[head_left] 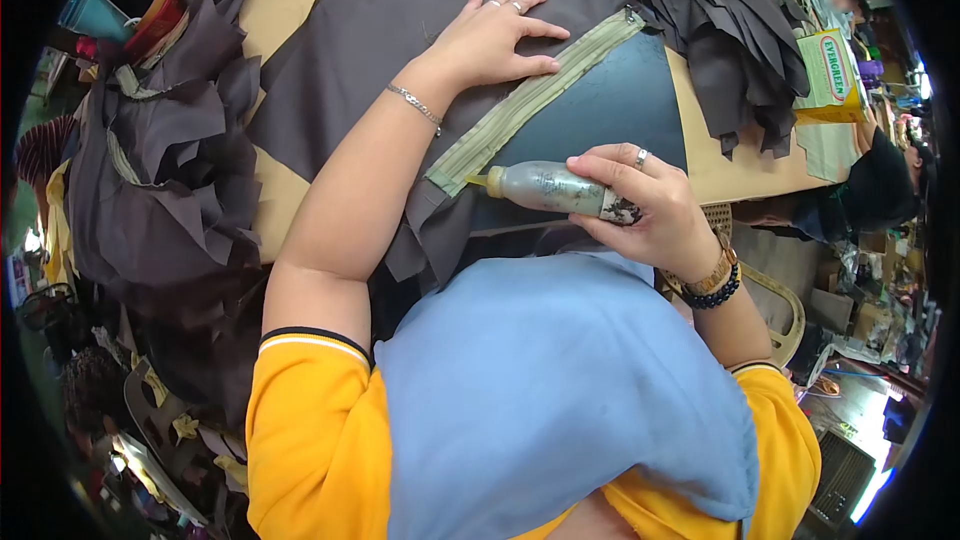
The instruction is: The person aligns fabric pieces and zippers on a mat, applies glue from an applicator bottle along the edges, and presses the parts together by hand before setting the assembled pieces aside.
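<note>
One bottle [545,187] is clamped in the right hand [650,202], nozzle [475,179] towards nine o'clock, presumably aimed at the seven-o'clock end of the strip [540,100]; contact is unclear. The left hand [497,40], fingers spread, lies on dark cloth [365,50], likely steadying it.

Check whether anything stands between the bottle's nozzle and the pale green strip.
Nothing visible does: the nozzle is at the near end of the strip, contact unclear. The left hand lies farther along, on the dark fabric beside the strip.
</note>
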The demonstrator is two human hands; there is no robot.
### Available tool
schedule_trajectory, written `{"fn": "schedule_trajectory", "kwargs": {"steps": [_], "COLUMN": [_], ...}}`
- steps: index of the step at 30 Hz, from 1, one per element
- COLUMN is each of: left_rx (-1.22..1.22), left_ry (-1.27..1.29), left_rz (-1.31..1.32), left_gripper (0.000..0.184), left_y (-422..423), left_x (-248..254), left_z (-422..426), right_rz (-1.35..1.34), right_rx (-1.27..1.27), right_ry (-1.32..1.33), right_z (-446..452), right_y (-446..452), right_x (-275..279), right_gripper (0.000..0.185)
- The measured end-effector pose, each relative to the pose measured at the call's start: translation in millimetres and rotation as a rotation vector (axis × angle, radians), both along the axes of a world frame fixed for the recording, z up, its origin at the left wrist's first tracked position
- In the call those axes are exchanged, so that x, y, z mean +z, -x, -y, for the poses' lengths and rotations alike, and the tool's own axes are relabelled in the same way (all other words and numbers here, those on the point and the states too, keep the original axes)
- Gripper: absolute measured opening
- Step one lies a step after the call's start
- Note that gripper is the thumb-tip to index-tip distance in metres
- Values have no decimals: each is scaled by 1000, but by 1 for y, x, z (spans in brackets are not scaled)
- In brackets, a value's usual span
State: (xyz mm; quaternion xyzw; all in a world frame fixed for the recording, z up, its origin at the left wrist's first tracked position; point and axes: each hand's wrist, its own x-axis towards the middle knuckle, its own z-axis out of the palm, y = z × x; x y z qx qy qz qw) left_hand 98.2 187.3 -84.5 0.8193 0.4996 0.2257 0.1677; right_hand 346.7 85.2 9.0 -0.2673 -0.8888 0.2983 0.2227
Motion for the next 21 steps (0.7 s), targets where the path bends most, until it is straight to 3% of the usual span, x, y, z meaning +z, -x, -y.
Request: {"fn": "schedule_trajectory", "kwargs": {"steps": [10,13,14,17,21], "left_rx": [1,-6,-7,-11,2], "left_ry": [14,22,28,46,74], "left_rz": [-4,-8,-10,5,10], "left_gripper": [50,51,51,51,50], "left_y": [1,-1,0,1,-1], "left_x": [0,7,7,9,11], "left_z": [-1,0,1,0,3], "right_rz": [40,38,-42,-155,-162], "right_rx": [76,112,104,11,-398], "right_ry": [-100,34,204,205,69], "right_z": [9,9,6,-27,-91], "right_y": [14,14,11,-11,-64], "right_x": [6,10,5,5,1], "right_gripper": [46,50,46,46,48]}}
